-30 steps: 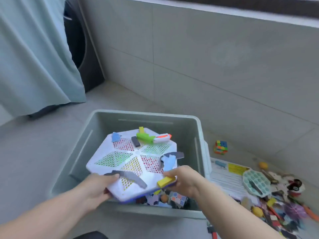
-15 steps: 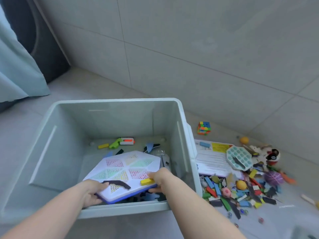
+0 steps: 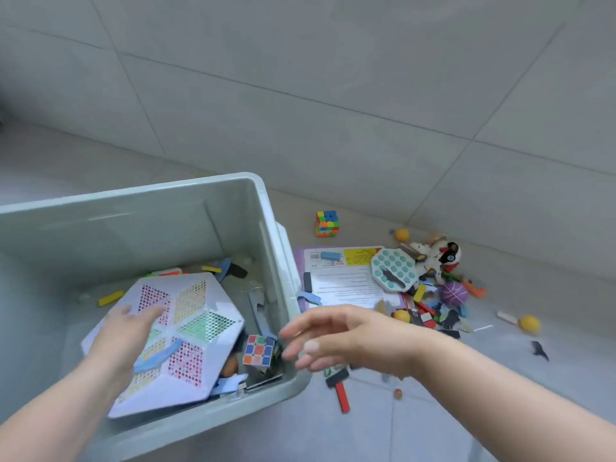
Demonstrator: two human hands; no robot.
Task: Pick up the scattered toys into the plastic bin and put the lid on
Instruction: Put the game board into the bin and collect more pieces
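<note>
Pale green plastic bin (image 3: 263,208) on tiled floor (image 3: 366,428), left of centre, lid off. Inside, leaning tilted over loose pieces: white hexagonal board (image 3: 186,328) with coloured mesh panels, near edge propped against near wall of bin. Left hand (image 3: 123,335) flat on board's left half, fingers spread, palm down, touching it without gripping. Blue curved strip (image 3: 156,361) lying on board just right of that hand. White-faced puzzle cube (image 3: 257,350) in bin's near right corner, beside board's right edge; yellow bar (image 3: 110,298) and other small pieces on bin bottom farther back.

Right hand (image 3: 333,338) just right of bin's right wall, hovering above floor, fingers loosely spread and slightly blurred, empty.

Scattered toys on floor to right of bin: colourful puzzle cube (image 3: 327,223) far, alone; printed sheet (image 3: 346,281) close beside bin; teal bubble-pop toy (image 3: 393,269) resting on sheet's far right corner; purple ball (image 3: 453,293) and yellow ball (image 3: 529,323) farther right; red-and-black stick (image 3: 340,391) near, below right hand. Heap of small flat pieces between sheet and purple ball.
</note>
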